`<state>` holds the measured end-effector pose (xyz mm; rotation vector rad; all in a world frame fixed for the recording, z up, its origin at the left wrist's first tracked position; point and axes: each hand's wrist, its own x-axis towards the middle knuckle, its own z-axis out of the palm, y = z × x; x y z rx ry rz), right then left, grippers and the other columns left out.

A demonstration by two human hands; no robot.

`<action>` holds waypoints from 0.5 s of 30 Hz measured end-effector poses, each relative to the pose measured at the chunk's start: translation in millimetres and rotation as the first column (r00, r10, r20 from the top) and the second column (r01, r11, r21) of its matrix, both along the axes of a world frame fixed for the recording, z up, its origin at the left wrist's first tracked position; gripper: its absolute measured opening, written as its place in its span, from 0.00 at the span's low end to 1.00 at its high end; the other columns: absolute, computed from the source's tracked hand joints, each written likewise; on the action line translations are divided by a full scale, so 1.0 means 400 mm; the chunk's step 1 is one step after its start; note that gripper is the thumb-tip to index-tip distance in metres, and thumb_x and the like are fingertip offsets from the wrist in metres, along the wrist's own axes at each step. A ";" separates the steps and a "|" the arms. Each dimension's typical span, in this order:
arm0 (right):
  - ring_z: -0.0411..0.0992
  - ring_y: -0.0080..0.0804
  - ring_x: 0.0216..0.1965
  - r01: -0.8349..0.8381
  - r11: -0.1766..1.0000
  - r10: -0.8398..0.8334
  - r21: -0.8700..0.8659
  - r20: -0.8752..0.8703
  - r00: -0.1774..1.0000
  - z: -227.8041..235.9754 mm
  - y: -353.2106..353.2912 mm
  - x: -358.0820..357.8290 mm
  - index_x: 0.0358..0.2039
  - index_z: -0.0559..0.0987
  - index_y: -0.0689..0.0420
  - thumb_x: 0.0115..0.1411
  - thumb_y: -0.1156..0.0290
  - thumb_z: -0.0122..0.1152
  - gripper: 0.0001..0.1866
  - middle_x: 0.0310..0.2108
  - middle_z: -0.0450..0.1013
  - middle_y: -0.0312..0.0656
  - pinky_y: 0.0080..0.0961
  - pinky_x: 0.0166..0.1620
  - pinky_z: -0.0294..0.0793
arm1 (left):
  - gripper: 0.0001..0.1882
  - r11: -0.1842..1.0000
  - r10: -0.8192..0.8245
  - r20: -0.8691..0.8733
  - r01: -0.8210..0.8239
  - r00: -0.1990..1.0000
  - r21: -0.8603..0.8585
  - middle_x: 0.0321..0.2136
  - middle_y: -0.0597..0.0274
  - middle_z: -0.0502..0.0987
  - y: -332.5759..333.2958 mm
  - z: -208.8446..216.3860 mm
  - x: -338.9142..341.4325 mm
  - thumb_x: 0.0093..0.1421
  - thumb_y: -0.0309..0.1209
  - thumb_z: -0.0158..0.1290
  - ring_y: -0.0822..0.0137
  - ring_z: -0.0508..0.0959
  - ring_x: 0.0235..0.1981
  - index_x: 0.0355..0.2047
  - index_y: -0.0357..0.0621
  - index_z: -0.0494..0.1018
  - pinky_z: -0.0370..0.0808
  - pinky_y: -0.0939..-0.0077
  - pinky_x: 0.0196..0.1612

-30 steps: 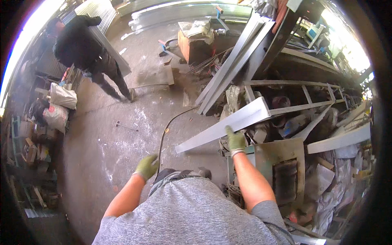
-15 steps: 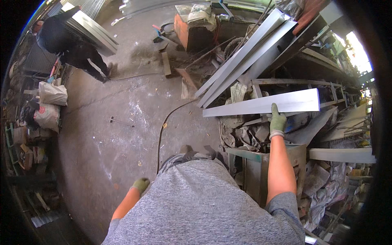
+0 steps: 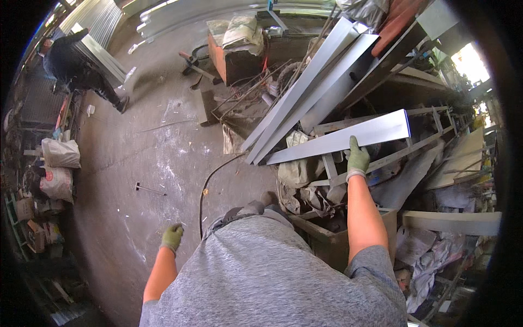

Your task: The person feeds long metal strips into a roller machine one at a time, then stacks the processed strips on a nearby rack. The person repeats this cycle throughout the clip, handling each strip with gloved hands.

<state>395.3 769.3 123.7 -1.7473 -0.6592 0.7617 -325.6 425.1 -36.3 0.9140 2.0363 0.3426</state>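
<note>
My right hand [image 3: 357, 158], in a green glove with a pale cuff, grips a long silvery metal strip [image 3: 340, 136] by its near edge, thumb on top. The strip's wide end with a blue edge lies to the right; its narrower-looking end points left, beside the lower ends of long metal profiles [image 3: 305, 92] that lean to the upper right. The fingers under the strip are hidden. My left hand [image 3: 172, 237], gloved too, hangs over the floor at my left side. Its fingers are loosely curled and nothing shows in them.
A hose [image 3: 202, 191] runs across the concrete floor, with a small T-shaped metal tool [image 3: 150, 189] farther left. Frames and scrap crowd the right side. White sacks [image 3: 61, 153] sit at the left. Another person [image 3: 76, 68] in dark clothes handles long panels [image 3: 101, 57] at the far left.
The view has shifted and I stand farther forward. The metal strip, held in my right hand, is more tilted, its left end lower. My left hand has swung forward. The other person has moved upright panels slightly.
</note>
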 end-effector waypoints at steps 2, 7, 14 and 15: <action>0.85 0.29 0.39 0.003 1.000 -0.002 -0.031 0.039 0.999 0.004 0.062 0.027 0.58 0.86 0.66 0.71 0.50 0.77 0.30 0.44 0.87 0.44 0.31 0.39 0.83 | 0.20 0.988 0.088 0.103 -0.074 0.991 -0.133 0.43 0.54 0.91 -0.050 -0.006 0.058 0.73 0.40 0.61 0.63 0.88 0.43 0.58 0.42 0.87 0.84 0.65 0.51; 0.85 0.32 0.39 -0.141 0.967 0.179 -0.210 0.177 0.968 -0.028 0.182 0.097 0.59 0.87 0.66 0.70 0.45 0.76 0.33 0.42 0.88 0.45 0.34 0.42 0.84 | 0.23 0.961 0.090 0.095 -0.061 0.991 -0.268 0.52 0.50 0.91 -0.163 -0.028 0.155 0.72 0.45 0.61 0.58 0.89 0.55 0.60 0.46 0.87 0.83 0.63 0.60; 0.82 0.58 0.63 -0.123 0.978 0.178 -0.168 0.366 0.914 -0.155 0.223 0.101 0.61 0.87 0.61 0.69 0.38 0.72 0.38 0.59 0.85 0.58 0.46 0.64 0.79 | 0.22 0.977 0.119 0.131 -0.092 0.984 -0.194 0.54 0.49 0.90 -0.072 0.035 0.239 0.73 0.41 0.61 0.56 0.89 0.56 0.61 0.43 0.86 0.82 0.64 0.62; 0.82 0.58 0.63 -0.118 0.981 0.169 -0.157 0.372 0.913 -0.166 0.224 0.104 0.62 0.87 0.61 0.69 0.38 0.72 0.38 0.60 0.85 0.58 0.46 0.64 0.79 | 0.22 0.973 0.127 0.114 -0.102 0.985 -0.206 0.53 0.49 0.90 -0.046 0.066 0.252 0.73 0.40 0.61 0.56 0.89 0.56 0.62 0.43 0.85 0.82 0.64 0.62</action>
